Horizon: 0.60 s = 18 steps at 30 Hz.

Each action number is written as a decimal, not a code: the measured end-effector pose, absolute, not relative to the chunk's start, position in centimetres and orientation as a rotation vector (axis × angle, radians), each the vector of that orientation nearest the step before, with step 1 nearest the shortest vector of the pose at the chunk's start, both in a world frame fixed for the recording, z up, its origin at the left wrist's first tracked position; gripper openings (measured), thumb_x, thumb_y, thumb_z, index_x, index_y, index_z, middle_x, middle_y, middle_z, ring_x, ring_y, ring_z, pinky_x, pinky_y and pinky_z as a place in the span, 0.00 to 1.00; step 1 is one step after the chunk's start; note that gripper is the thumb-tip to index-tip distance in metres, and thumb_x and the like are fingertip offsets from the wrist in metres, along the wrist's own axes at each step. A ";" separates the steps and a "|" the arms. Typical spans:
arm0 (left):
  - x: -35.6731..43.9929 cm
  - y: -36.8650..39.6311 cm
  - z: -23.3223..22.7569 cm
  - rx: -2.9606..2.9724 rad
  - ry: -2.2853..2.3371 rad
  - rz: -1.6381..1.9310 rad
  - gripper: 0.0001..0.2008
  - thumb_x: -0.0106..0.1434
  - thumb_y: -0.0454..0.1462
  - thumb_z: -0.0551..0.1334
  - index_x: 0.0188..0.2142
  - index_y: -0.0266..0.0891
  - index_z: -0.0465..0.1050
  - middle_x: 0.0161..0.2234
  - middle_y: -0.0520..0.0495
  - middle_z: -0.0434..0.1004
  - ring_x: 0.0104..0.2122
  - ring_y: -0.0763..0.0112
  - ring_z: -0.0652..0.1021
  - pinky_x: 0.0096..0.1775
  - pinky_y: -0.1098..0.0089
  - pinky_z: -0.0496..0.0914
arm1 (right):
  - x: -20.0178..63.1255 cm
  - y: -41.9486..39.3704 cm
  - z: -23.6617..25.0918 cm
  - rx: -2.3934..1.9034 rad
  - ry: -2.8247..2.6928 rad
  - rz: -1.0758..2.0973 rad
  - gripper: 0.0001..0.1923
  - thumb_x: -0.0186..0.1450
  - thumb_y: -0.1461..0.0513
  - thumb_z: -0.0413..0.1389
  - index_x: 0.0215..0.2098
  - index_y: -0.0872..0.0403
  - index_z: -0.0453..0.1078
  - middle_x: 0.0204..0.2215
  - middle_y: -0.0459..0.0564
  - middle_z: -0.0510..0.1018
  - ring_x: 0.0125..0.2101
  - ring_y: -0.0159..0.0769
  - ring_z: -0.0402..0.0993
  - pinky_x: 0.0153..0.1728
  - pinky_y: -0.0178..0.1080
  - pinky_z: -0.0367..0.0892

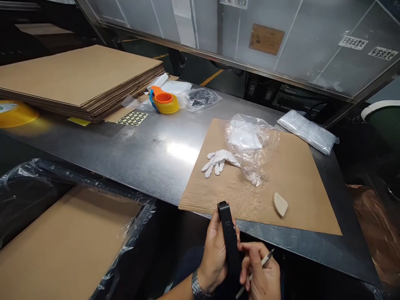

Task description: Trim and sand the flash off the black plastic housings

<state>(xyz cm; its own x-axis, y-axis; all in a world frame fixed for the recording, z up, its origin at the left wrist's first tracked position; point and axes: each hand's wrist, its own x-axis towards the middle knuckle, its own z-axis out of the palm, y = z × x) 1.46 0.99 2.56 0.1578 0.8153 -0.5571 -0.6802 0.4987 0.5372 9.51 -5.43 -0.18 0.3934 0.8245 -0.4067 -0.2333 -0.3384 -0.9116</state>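
My left hand [215,252], with a metal watch band at the wrist, is closed around a long black bar-shaped part [228,233]. The part stands nearly upright in front of the table's near edge. Close on its right, my right hand [263,271] has its fingers curled round a slim pen-like tool [266,259] with a pale body and dark tip. My right index finger reaches to the side of the black part; whether it touches is hard to tell. Beyond the hands, a white glove [220,161] and a beige wedge-shaped pad [280,204] lie on a cardboard sheet [300,179].
Crumpled clear plastic [254,160] lies on the cardboard. A bagged white packet [308,130] is at the right. An orange tape dispenser [164,98], a sticker sheet [133,118] and stacked cardboard [84,79] stand leftward on the metal table [150,154]. A plastic-lined box [71,241] sits lower left.
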 end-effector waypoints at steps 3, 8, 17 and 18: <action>0.9 1.2 2.5 0.115 0.897 0.863 0.19 0.59 0.45 0.59 0.48 0.45 0.62 0.25 0.55 0.66 0.18 0.79 0.67 0.18 0.78 0.62 | 10.9 -5.2 0.6 -1.493 -0.635 1.277 0.27 0.56 0.40 0.50 0.37 0.54 0.66 0.20 0.45 0.71 0.10 0.22 0.56 0.10 0.28 0.47; -0.1 0.6 2.4 0.064 0.786 0.614 0.24 0.60 0.49 0.56 0.53 0.45 0.57 0.26 0.53 0.66 0.20 0.76 0.69 0.19 0.76 0.65 | 13.2 -4.7 2.9 -1.618 -0.883 1.261 0.20 0.66 0.47 0.42 0.39 0.52 0.64 0.19 0.42 0.66 0.16 0.25 0.59 0.17 0.29 0.56; -0.7 -0.1 2.4 0.191 0.778 0.606 0.28 0.61 0.43 0.58 0.58 0.48 0.50 0.31 0.51 0.64 0.23 0.76 0.69 0.17 0.78 0.64 | 15.2 -3.8 4.4 -1.761 -1.687 0.914 0.14 0.69 0.58 0.41 0.32 0.51 0.65 0.27 0.47 0.69 0.26 0.31 0.67 0.29 0.33 0.61; -0.7 -0.2 2.4 0.208 0.794 0.607 0.29 0.61 0.43 0.58 0.59 0.49 0.49 0.31 0.51 0.65 0.23 0.76 0.70 0.18 0.78 0.64 | 15.2 -3.8 4.4 -1.802 -1.729 0.866 0.15 0.69 0.57 0.41 0.30 0.51 0.65 0.26 0.46 0.69 0.25 0.31 0.67 0.28 0.33 0.60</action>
<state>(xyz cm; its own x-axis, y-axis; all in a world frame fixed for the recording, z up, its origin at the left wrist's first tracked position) -0.71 -0.16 2.45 0.5427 0.5827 -0.6049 -0.4312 0.8113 0.3947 15.16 -3.78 4.43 -0.0052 0.9942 -0.1072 0.6810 -0.0750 -0.7285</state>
